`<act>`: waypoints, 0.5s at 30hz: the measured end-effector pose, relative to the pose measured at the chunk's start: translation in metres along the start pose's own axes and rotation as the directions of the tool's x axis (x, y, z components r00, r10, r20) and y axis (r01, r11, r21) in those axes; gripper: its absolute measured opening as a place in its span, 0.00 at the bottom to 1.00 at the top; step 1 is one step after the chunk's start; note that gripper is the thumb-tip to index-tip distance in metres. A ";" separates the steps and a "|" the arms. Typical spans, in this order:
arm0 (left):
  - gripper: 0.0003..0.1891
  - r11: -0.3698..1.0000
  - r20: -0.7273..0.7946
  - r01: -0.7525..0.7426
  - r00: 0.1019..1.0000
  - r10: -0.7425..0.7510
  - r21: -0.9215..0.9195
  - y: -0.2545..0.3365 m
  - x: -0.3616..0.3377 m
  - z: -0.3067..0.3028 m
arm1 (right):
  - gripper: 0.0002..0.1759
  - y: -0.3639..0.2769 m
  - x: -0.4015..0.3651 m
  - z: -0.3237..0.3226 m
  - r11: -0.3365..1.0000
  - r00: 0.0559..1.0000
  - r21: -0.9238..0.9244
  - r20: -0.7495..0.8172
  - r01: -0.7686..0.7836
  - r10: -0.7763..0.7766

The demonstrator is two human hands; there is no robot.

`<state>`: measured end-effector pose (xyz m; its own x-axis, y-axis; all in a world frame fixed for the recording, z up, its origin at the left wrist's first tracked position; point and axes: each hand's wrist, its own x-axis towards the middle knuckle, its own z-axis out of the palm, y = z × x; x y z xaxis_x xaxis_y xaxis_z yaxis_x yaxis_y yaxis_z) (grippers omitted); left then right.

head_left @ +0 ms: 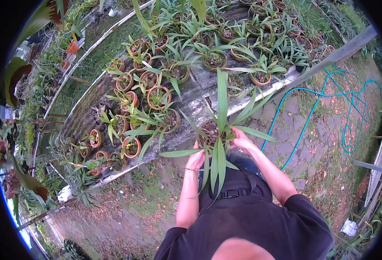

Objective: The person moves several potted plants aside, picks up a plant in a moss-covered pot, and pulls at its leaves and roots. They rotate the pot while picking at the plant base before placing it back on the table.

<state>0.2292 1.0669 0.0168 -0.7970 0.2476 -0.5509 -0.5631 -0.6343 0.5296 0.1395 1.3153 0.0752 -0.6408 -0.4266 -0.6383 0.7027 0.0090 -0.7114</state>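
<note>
Between my two hands is a potted plant (219, 158) with long, pleated green leaves spreading in all directions. My left hand (195, 158) grips its left side, fingers partly behind the leaves. On the right side, my right hand (241, 139) is closed around the pot's edge, its fingertips partly hidden by foliage. Brown roots or potting material (209, 131) show at the plant's base. The pot's wall is mostly hidden by the leaves and hands. The plant is in front of my waist, close to the near edge of the plant bench.
A long weathered bench (195, 93) bears many potted plants, including a terracotta pot (159, 98). A teal hose (301, 143) lies looped on the stone paving to the right. A wooden beam (325, 58) slants at upper right. Large leaves (28, 180) hang at far left.
</note>
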 end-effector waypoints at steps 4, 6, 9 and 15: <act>0.30 0.993 -0.056 -0.091 0.995 0.087 -0.076 0.027 0.020 0.007 | 0.38 -0.011 0.046 -0.001 1.000 1.000 -0.022 0.025 -0.016 0.016; 0.29 0.993 -0.014 0.028 0.999 -0.030 -0.113 0.035 0.052 -0.011 | 0.37 -0.019 0.067 -0.009 0.991 0.998 -0.125 0.040 -0.037 0.042; 0.29 0.987 -0.025 0.009 1.000 -0.013 -0.162 0.036 0.089 -0.033 | 0.36 -0.025 0.091 -0.017 0.989 0.996 -0.117 0.003 -0.093 0.094; 0.28 0.946 -0.139 -0.233 0.969 0.206 -0.226 0.036 0.160 -0.062 | 0.16 -0.077 0.113 -0.028 0.772 0.966 -0.635 0.187 -0.018 0.176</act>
<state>0.0947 1.0387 -0.0921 -0.8577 0.0079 -0.5141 -0.2974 -0.8232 0.4836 0.0041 1.2921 0.0494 -0.4375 -0.5797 -0.6875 0.3579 0.5891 -0.7245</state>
